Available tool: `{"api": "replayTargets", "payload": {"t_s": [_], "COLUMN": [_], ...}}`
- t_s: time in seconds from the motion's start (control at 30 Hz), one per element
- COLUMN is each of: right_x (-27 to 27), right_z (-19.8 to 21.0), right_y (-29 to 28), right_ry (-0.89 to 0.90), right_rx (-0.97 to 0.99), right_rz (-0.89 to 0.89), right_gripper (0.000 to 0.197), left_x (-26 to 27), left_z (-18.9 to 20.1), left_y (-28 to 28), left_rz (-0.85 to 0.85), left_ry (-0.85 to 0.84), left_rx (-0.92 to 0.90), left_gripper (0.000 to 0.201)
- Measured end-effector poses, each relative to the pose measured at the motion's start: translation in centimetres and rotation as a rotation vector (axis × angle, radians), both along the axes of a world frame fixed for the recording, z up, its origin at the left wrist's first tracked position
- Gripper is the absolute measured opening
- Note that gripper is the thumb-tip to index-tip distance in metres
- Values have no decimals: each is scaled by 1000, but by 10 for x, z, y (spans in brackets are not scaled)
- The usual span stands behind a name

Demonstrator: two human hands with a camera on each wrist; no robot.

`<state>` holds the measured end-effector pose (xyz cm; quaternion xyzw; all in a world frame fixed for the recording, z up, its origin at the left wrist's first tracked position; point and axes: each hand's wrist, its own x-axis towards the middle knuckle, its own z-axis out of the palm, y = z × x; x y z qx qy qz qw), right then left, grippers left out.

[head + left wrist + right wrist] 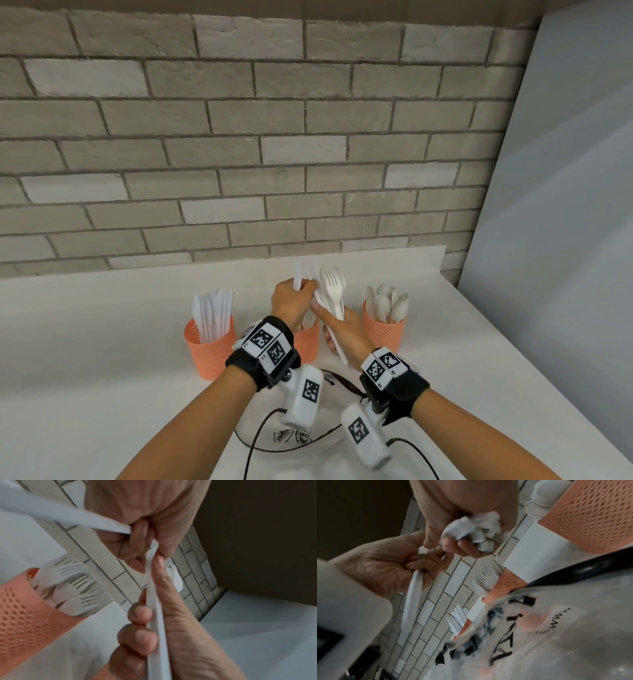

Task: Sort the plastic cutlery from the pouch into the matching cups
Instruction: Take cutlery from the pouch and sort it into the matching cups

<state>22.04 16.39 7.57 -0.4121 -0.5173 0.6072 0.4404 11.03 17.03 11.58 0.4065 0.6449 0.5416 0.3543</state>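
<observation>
Plastic cutlery fans out of our right hand, raised above the middle of three orange mesh cups; a fork and a spoon show among several white pieces, gripped by curled fingers. Our left hand touches that bundle and pinches one knife by its handle. The left cup stands full of knives, the middle cup of forks, mostly hidden behind our hands, and the right cup of spoons; we cannot count them exactly. One clear pouch with black print lies just in front of the cups, beneath our wrists. Everything sits on a white table against a grey brick wall, with a pale panel on the right.
</observation>
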Motion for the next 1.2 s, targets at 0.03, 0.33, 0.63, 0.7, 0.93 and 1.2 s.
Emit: {"api": "replayTargets", "payload": {"t_s": [0.03, 0.33, 0.63, 0.7, 0.93, 1.2], "right_x": [2, 8, 11, 10, 8, 8], "right_z": [1, 3, 10, 11, 1, 2], "right_y": [0, 2, -3, -5, 2, 2], "right_ry": [18, 36, 75, 72, -33, -62], "right_rx": [-18, -16, 4, 27, 20, 5], "right_rz": [5, -16, 25, 24, -45, -52], "right_gripper": [25, 31, 24, 21, 33, 38], "left_x": [0, -3, 5, 9, 7, 9], "left_z": [1, 0, -4, -3, 1, 0], "left_y": [-1, -3, -6, -7, -2, -2], "left_rz": [-8, -30, -59, -88, 64, 4], "left_ry": [-29, -133, -206, -201, -155, -276], "left_rx": [-2, 1, 46, 28, 108, 53], "left_gripper": [16, 15, 25, 21, 30, 18]}}
